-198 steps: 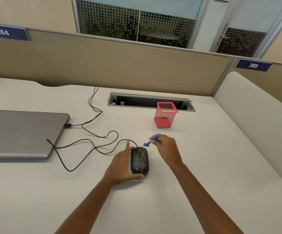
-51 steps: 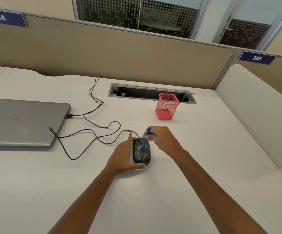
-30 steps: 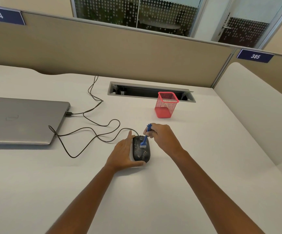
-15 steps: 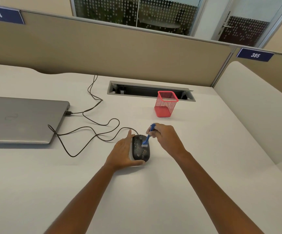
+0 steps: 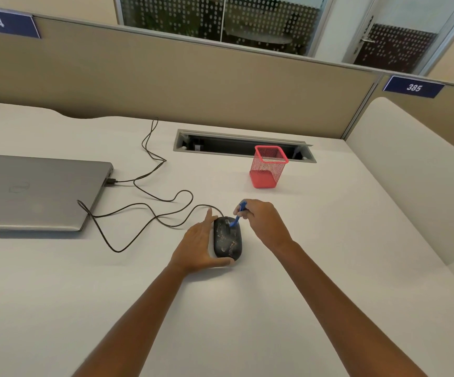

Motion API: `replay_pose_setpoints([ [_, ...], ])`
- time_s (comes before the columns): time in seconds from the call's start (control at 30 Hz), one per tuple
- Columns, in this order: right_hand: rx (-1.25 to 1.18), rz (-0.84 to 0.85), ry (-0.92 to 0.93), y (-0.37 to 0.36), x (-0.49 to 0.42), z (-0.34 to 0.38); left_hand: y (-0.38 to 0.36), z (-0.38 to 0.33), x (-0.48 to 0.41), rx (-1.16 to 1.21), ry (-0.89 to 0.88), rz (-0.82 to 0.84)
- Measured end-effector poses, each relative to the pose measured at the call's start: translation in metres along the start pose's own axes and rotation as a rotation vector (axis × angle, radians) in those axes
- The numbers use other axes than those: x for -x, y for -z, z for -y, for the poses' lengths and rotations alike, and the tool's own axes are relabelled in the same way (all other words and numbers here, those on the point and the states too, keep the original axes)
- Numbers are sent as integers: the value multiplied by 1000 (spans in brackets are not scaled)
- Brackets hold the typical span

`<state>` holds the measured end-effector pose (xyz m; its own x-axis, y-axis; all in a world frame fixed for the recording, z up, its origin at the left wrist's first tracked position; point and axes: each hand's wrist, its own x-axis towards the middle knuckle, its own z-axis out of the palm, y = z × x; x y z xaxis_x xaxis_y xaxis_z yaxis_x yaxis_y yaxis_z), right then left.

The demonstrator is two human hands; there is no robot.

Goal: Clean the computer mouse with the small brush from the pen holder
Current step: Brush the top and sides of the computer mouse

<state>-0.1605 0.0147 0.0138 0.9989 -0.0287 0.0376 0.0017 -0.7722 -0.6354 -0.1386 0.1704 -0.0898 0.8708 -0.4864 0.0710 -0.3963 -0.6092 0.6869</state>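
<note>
Now my right hand (image 5: pixel 264 221) pinches the small brush (image 5: pixel 237 217), bristles on the far end of the computer mouse (image 5: pixel 227 240); it runs lengthwise toward me, left hand (image 5: pixel 193 248) cupping its side.

The mouse (image 5: pixel 227 239) was black with pale speckles, the brush (image 5: pixel 237 216) blue, the pen holder (image 5: pixel 268 170) red mesh, the laptop (image 5: pixel 35 191) grey, the desk (image 5: pixel 329 240) white.

Laptop (image 5: pixel 35 191): left end off-frame.
</note>
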Motion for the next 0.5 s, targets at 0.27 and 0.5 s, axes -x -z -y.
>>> replay_pose_setpoints([
  [0.27, -24, -24, 55, 6, 33, -13, 1, -2, 0, 2, -10, -3],
  [0.5, -68, -235, 97, 10, 25, -16, 1, -2, 0, 3, -11, 1],
])
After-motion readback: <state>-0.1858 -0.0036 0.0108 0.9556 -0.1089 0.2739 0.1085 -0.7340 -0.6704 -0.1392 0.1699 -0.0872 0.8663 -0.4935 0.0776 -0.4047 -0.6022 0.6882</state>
